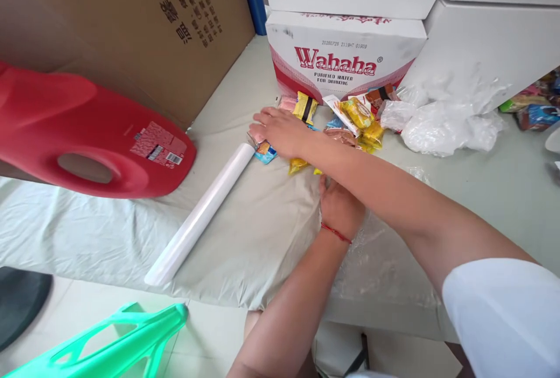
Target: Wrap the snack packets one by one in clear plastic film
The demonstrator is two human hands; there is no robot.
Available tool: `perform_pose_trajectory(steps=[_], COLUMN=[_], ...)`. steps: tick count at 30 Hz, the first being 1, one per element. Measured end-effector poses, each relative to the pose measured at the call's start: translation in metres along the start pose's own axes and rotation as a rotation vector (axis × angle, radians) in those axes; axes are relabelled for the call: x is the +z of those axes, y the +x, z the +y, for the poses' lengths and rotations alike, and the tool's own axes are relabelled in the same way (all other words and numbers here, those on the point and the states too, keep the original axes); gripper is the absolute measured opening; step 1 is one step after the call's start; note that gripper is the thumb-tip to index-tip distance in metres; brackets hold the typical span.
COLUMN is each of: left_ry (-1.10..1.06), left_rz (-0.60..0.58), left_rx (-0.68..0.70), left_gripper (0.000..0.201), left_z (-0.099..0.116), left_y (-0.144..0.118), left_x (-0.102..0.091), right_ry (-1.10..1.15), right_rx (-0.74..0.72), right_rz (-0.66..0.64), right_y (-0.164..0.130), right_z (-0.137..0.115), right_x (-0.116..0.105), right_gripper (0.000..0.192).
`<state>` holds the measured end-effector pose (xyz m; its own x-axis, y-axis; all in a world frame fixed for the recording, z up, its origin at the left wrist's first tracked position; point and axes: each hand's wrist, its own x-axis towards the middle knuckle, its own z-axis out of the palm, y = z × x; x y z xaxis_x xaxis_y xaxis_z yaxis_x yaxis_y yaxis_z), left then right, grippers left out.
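Note:
My right hand (280,130) reaches leftward across the table, palm down, with its fingers closed over a small pink and blue snack packet (265,151) at the left edge of a pile of wrapped snacks (359,118). My left hand (340,207), with a red string at the wrist, lies under the right forearm. It pinches the edge of a clear plastic bag (380,249) lying flat on the grey cloth (245,238). A couple of yellow packets (297,165) lie between the two hands.
A white roll of plastic film (201,214) lies diagonally at the left. A red jug (87,133) on its side, a brown carton (131,16), a Wahaha water box (341,54) and crumpled clear bags (441,124) ring the table. Below its front edge is a green plastic frame (122,343).

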<state>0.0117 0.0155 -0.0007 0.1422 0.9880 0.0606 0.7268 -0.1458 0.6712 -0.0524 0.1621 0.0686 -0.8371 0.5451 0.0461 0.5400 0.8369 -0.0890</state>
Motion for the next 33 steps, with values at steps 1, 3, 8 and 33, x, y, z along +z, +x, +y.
perform_pose_trajectory(steps=[1,3,8,33], left_ry=[-0.001,0.007,0.083,0.174], left_rz=[0.017,0.065,0.064,0.07], left_rx=[-0.004,-0.02,-0.009,-0.025], left_gripper=[0.056,0.049,0.046,0.042], left_z=[0.001,0.001,0.002,0.002], left_y=[-0.001,-0.003,-0.006,-0.005], left_x=[0.0,0.0,0.002,0.002], right_ry=[0.01,0.029,0.117,0.041], right_rx=[0.013,0.033,0.057,0.155], right_rz=[-0.023,-0.085,-0.134,0.254], right_y=[0.016,0.035,0.027,-0.032], right_z=[0.004,0.015,0.046,0.003], right_x=[0.008,0.02,0.022,-0.044], right_gripper=[0.055,0.061,0.036,0.023])
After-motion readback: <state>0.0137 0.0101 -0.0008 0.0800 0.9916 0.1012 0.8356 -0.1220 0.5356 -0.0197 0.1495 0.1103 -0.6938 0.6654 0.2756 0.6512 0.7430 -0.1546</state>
